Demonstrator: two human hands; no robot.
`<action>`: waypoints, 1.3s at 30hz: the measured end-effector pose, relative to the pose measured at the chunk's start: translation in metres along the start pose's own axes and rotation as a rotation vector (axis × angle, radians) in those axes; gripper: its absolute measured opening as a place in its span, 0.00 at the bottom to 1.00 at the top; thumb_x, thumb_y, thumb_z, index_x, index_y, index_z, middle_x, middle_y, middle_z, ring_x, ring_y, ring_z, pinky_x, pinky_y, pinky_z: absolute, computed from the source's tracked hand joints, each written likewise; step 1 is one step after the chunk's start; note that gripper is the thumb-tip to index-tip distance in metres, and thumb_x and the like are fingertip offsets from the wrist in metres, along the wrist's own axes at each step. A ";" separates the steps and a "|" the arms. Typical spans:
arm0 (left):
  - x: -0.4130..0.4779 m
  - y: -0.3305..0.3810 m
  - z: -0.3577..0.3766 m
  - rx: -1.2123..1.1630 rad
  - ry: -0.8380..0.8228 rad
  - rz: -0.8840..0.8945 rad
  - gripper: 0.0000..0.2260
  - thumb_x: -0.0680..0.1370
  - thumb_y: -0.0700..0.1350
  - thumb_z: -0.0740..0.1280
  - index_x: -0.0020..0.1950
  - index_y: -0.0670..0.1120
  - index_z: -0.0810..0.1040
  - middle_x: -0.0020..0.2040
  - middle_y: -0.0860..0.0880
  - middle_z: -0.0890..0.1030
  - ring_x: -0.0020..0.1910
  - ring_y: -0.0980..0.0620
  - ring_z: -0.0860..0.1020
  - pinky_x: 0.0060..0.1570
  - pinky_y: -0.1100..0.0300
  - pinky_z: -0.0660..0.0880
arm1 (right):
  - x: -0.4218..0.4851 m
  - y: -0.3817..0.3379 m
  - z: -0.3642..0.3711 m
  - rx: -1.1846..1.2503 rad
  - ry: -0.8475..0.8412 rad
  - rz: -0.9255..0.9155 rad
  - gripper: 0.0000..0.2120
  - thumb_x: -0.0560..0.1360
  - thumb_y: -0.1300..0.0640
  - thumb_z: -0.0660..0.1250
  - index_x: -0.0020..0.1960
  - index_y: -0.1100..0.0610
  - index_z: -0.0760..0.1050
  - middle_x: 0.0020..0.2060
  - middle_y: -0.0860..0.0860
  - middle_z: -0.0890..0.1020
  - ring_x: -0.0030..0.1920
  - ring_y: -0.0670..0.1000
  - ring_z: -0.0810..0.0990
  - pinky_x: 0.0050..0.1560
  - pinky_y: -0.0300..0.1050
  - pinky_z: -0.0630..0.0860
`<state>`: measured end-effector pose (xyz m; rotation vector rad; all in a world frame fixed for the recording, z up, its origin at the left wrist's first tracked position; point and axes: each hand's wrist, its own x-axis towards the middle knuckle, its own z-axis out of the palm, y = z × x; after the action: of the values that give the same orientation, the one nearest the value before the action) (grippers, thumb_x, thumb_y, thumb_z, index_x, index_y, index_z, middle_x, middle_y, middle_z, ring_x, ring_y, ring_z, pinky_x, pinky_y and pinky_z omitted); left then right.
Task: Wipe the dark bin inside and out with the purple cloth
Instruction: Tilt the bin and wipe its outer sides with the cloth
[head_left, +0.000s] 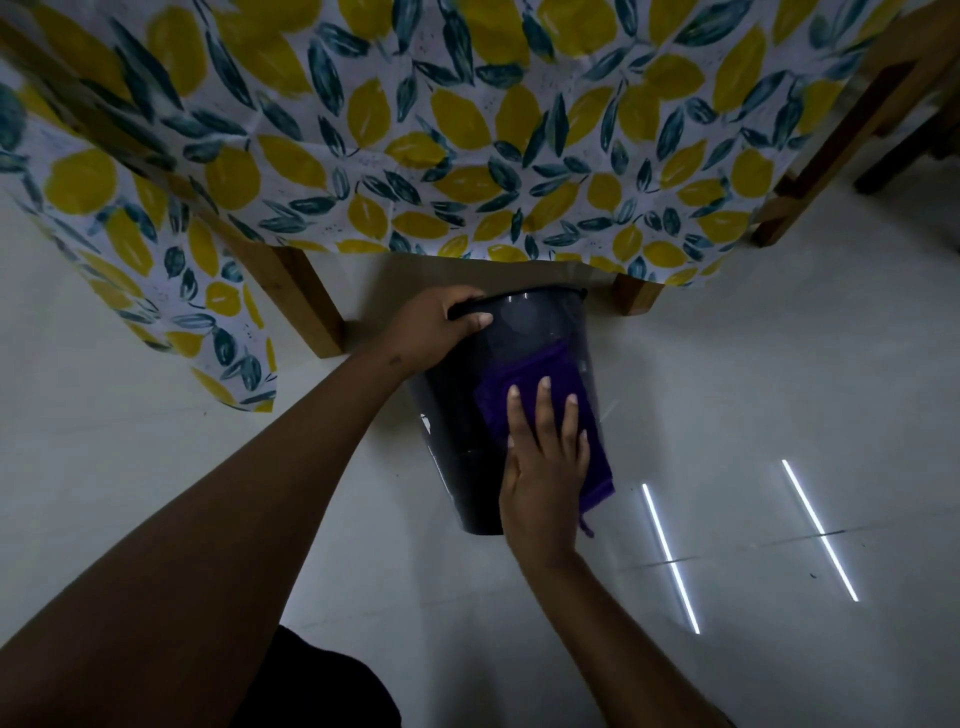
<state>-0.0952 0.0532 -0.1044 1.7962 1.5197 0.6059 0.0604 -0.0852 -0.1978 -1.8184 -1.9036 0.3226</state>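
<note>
The bin (457, 457) rim is gripped by the left hand (431, 332); the cloth (545, 384) is pressed flat on it by the right hand's (545, 467) open fingers (543, 410).

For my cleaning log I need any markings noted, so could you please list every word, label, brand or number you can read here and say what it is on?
None can be read.
dark bin: a small pale mark low on its side, too small to tell if it is a label or glare.
purple cloth: no tag or print visible.
lemon-print tablecloth: only lemons and leaves, no lettering.
left hand, right hand: nothing written.
</note>
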 end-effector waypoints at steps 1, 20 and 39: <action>0.000 0.000 0.000 -0.013 0.004 0.002 0.14 0.77 0.48 0.67 0.61 0.45 0.77 0.56 0.48 0.81 0.55 0.51 0.79 0.58 0.52 0.75 | 0.010 0.001 -0.003 0.021 0.011 0.007 0.26 0.80 0.53 0.49 0.77 0.45 0.52 0.78 0.49 0.53 0.77 0.58 0.51 0.69 0.65 0.62; 0.002 0.015 0.007 0.086 -0.043 0.064 0.19 0.74 0.52 0.69 0.64 0.51 0.76 0.60 0.52 0.79 0.60 0.55 0.76 0.63 0.55 0.72 | 0.002 -0.001 -0.001 0.127 0.089 0.073 0.26 0.80 0.56 0.53 0.77 0.47 0.56 0.78 0.50 0.54 0.77 0.60 0.52 0.68 0.63 0.63; -0.006 0.022 0.004 0.032 -0.049 0.067 0.17 0.76 0.44 0.69 0.64 0.43 0.76 0.56 0.52 0.77 0.57 0.58 0.74 0.54 0.69 0.69 | 0.008 -0.016 -0.008 0.007 0.037 -0.043 0.33 0.76 0.59 0.60 0.77 0.43 0.54 0.78 0.49 0.52 0.77 0.59 0.48 0.70 0.65 0.58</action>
<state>-0.0796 0.0447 -0.0897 1.8792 1.4489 0.5692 0.0505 -0.0800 -0.1812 -1.7638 -1.9116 0.2791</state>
